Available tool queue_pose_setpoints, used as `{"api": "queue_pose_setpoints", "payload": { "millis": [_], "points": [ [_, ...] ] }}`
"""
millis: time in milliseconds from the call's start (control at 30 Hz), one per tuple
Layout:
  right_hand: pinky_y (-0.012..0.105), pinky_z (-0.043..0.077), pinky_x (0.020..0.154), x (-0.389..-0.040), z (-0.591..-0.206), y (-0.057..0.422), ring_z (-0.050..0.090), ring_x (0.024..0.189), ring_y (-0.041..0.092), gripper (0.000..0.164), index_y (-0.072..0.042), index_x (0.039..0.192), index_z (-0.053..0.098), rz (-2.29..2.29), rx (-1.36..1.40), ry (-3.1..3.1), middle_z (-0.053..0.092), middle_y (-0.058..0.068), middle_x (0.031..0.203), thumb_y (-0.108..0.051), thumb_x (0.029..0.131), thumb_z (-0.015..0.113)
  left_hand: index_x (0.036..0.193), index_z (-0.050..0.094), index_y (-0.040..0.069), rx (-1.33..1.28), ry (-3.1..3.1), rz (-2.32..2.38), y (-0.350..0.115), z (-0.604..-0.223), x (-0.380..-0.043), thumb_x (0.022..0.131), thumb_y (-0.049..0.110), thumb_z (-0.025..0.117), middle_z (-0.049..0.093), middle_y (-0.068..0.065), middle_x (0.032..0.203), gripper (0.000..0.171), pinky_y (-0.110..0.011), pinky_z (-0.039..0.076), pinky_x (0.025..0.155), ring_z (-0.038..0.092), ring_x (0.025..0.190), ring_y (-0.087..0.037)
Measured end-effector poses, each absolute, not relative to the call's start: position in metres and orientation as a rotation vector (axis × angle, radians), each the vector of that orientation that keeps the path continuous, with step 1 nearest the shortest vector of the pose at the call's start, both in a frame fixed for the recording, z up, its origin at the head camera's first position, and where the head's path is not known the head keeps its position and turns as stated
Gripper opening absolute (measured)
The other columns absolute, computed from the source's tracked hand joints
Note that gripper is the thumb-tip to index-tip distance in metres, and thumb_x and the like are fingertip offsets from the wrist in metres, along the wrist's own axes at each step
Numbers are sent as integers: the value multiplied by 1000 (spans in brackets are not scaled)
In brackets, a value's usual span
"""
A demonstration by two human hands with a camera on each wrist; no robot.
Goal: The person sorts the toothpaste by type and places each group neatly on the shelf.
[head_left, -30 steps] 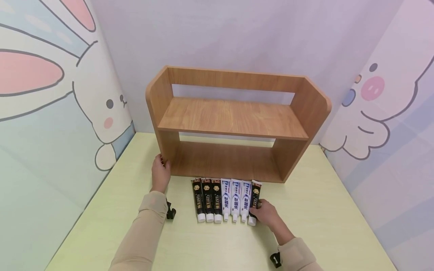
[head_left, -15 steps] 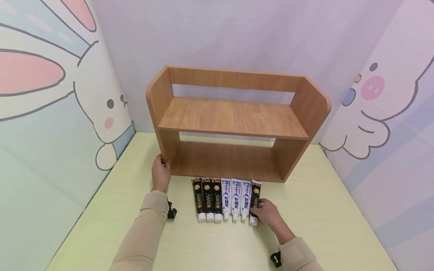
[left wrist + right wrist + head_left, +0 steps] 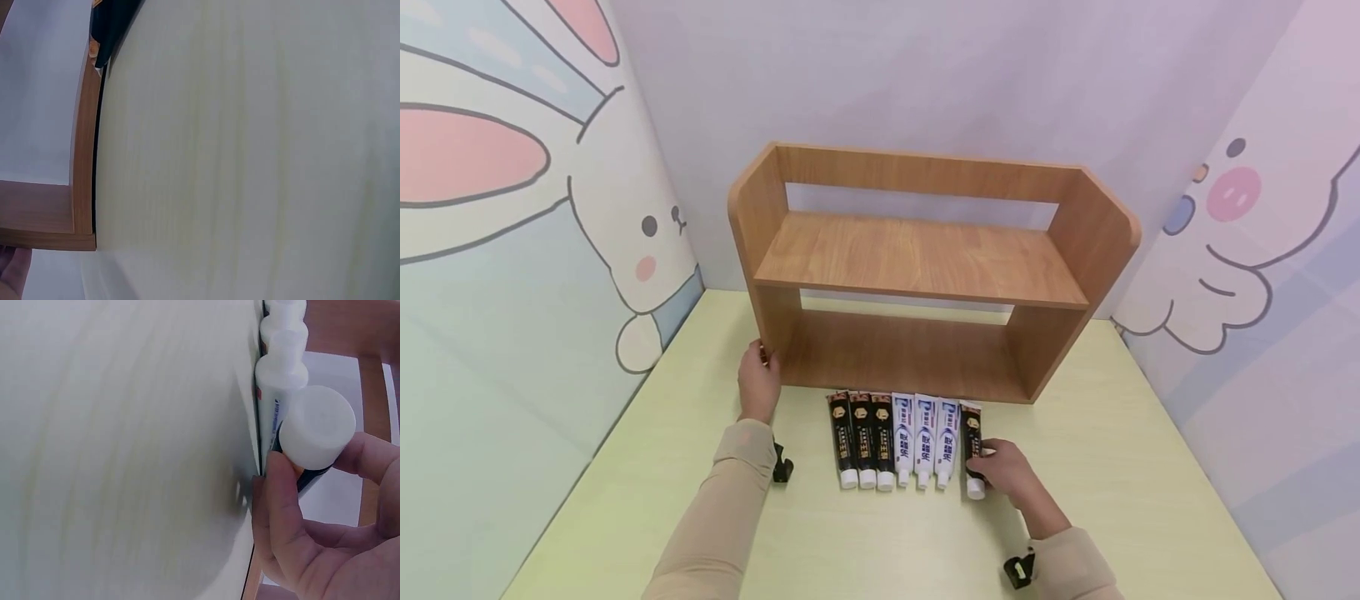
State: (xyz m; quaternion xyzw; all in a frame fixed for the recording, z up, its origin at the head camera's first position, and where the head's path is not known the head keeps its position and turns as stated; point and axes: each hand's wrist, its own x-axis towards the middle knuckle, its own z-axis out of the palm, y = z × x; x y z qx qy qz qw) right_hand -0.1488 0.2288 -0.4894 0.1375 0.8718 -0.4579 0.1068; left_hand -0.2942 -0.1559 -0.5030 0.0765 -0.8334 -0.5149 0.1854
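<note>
My right hand (image 3: pixel 1009 471) pinches a black toothpaste tube (image 3: pixel 972 429) near its white cap (image 3: pixel 317 428), thumb on one side and fingers on the other. That tube lies at the right end of a row, with a small gap from three white-and-blue toothpaste tubes (image 3: pixel 926 437). Left of these lie three more black toothpaste tubes (image 3: pixel 863 437), side by side, caps toward me. My left hand (image 3: pixel 758 383) touches the outer face of the left side panel of a wooden shelf (image 3: pixel 925 254). In the left wrist view only some of its fingers (image 3: pixel 17 272) show, beside the panel.
The two-tier shelf stands on the pale yellow table (image 3: pixel 850 542), its front edge just behind the tubes' far ends. Walls with a cartoon rabbit (image 3: pixel 625 225) and a pig (image 3: pixel 1232 196) enclose the table on both sides. A black strap piece (image 3: pixel 1019 570) sits at my right cuff.
My right hand has moved the rightmost black tube a little to the right, opening a gap from the white tubes. My left hand stays at the shelf panel. The head view has shifted slightly.
</note>
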Motion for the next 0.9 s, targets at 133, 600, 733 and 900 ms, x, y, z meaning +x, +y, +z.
{"api": "queue_pose_setpoints", "payload": {
  "millis": [133, 600, 733, 900],
  "points": [
    [35, 54, 60, -149, -489, 233, 60, 73, 21, 52, 18, 127, 48, -1387, 398, 2534, 60, 21, 99, -3, 83, 67, 134, 46, -2, 209, -2341, -1451, -156, -502, -294, 101, 13, 52, 53, -22, 124, 36, -50, 49, 88, 54, 111, -36],
    [34, 53, 59, -156, -480, 241, 59, 74, 23, 53, 16, 129, 46, -1350, 378, 2568, 61, 20, 94, -3, 85, 68, 124, 47, -4, 187, -2385, -1351, -156, -502, -294, 101, 11, 53, 53, -23, 116, 28, -52, 49, 87, 54, 106, -39],
    [34, 53, 60, -161, -477, 244, 59, 75, 24, 53, 15, 130, 46, -1310, 398, 2582, 60, 22, 97, -5, 86, 67, 124, 47, -4, 181, -2394, -1340, -156, -502, -294, 101, 12, 53, 53, -23, 115, 28, -52, 49, 87, 55, 106, -38],
    [33, 52, 60, -167, -477, 248, 59, 75, 24, 53, 15, 131, 46, -1278, 405, 2601, 60, 23, 99, -6, 86, 66, 122, 48, -5, 151, -2387, -1322, -156, -501, -292, 101, 10, 52, 53, -24, 113, 27, -53, 49, 85, 54, 103, -39]
  ]
}}
